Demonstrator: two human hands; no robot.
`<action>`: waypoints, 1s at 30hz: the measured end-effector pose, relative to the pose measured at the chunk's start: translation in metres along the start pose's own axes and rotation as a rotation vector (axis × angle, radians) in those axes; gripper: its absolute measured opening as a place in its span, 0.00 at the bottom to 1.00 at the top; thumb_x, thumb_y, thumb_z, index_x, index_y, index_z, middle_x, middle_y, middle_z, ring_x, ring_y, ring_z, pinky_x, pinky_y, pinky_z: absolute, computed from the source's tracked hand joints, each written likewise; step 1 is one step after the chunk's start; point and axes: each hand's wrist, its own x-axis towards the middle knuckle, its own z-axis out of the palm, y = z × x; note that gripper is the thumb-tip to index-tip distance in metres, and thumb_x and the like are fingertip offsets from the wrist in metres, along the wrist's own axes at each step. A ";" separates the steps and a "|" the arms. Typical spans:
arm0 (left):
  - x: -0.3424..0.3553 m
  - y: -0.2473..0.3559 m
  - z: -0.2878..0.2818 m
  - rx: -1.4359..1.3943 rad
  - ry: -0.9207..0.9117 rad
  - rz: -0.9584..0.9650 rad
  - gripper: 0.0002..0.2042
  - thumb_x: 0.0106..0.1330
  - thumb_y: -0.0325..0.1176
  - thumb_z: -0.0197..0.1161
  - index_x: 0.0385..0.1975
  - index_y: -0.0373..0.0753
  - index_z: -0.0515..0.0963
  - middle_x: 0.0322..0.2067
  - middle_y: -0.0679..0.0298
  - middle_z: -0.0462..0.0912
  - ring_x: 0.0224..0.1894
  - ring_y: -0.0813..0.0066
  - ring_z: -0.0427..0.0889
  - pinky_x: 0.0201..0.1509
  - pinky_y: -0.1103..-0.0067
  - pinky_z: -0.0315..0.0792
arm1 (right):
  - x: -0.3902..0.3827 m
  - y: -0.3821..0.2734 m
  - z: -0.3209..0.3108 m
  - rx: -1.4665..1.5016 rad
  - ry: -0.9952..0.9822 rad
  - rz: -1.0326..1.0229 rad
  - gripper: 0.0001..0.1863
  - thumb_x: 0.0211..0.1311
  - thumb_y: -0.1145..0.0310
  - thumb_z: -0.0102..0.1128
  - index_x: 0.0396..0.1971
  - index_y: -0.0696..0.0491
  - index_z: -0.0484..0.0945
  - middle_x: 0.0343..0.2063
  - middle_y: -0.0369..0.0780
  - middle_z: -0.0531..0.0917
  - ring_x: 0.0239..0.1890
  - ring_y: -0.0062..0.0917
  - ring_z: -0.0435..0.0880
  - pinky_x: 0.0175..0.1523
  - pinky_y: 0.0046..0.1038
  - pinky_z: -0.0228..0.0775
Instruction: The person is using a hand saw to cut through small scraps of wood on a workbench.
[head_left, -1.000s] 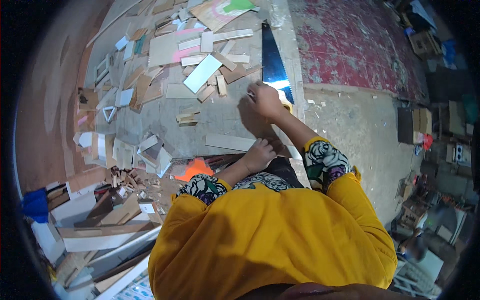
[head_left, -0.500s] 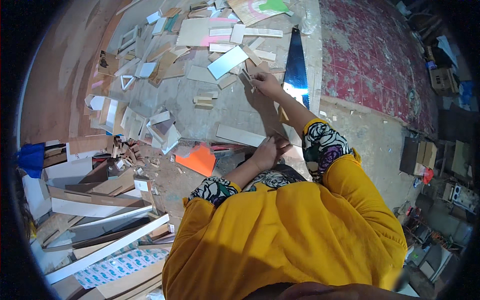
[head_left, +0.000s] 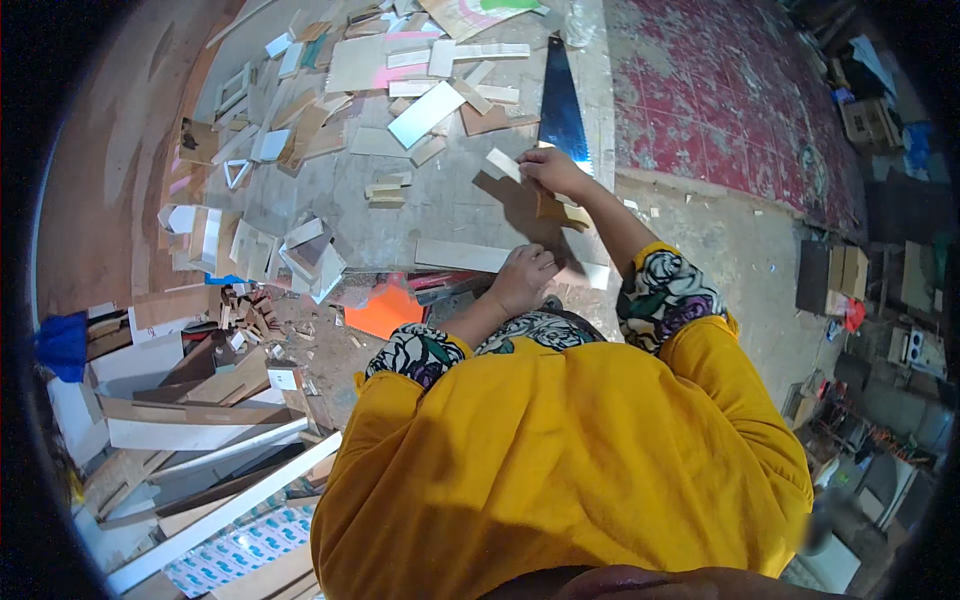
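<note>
My right hand [head_left: 555,171] is closed on one end of a short pale wood block [head_left: 503,163], held just above the bench with its shadow below. Nearer to me, my left hand [head_left: 525,277] lies over a long pale wooden strip [head_left: 460,253] at the bench's front edge, its fingers bent down onto it. The strip's right end shows beyond the hand; its underside is hidden. Beyond my right hand a handsaw [head_left: 562,105] lies flat, its blade pointing away. The saw's wooden handle [head_left: 563,212] is partly covered by my right forearm.
Scattered board offcuts [head_left: 424,113] lie at the back and left of the workbench [head_left: 385,228]. Small stacked blocks [head_left: 388,187] sit left of my hands. An orange sheet [head_left: 385,312] and heaped scrap boards [head_left: 190,420] are below left. A red, worn surface [head_left: 715,110] borders the bench's right side.
The block in my right hand has turned so its broad face shows. My left hand has shifted its fingers over the strip, whose right end now shows. The whole view has shifted slightly.
</note>
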 end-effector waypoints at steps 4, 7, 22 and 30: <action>0.011 0.005 -0.003 -0.080 0.045 0.024 0.20 0.49 0.32 0.63 0.44 0.41 0.75 0.46 0.61 0.74 0.49 0.59 0.69 0.55 0.65 0.63 | -0.030 0.041 -0.035 0.108 0.061 0.110 0.14 0.58 0.69 0.54 0.42 0.61 0.77 0.19 0.35 0.77 0.19 0.16 0.72 0.25 0.20 0.65; 0.013 0.006 -0.002 -0.075 0.062 0.036 0.18 0.49 0.32 0.62 0.42 0.40 0.74 0.43 0.62 0.74 0.48 0.60 0.70 0.54 0.66 0.63 | -0.045 0.045 -0.034 -0.026 0.070 0.076 0.15 0.59 0.69 0.52 0.43 0.62 0.77 0.20 0.36 0.78 0.22 0.18 0.75 0.29 0.21 0.68; 0.017 -0.006 0.005 0.141 -0.013 0.103 0.14 0.54 0.37 0.58 0.39 0.39 0.79 0.29 0.57 0.75 0.36 0.57 0.69 0.43 0.64 0.63 | 0.015 -0.005 -0.004 -0.542 0.285 -0.201 0.16 0.50 0.62 0.59 0.41 0.48 0.80 0.35 0.45 0.81 0.38 0.36 0.80 0.43 0.34 0.72; 0.011 -0.002 -0.022 0.132 0.042 0.122 0.24 0.50 0.32 0.56 0.51 0.46 0.72 0.48 0.67 0.72 0.50 0.65 0.68 0.53 0.69 0.63 | 0.077 -0.049 0.014 -0.770 0.484 -0.329 0.22 0.51 0.65 0.55 0.50 0.43 0.73 0.45 0.42 0.76 0.48 0.39 0.75 0.51 0.39 0.69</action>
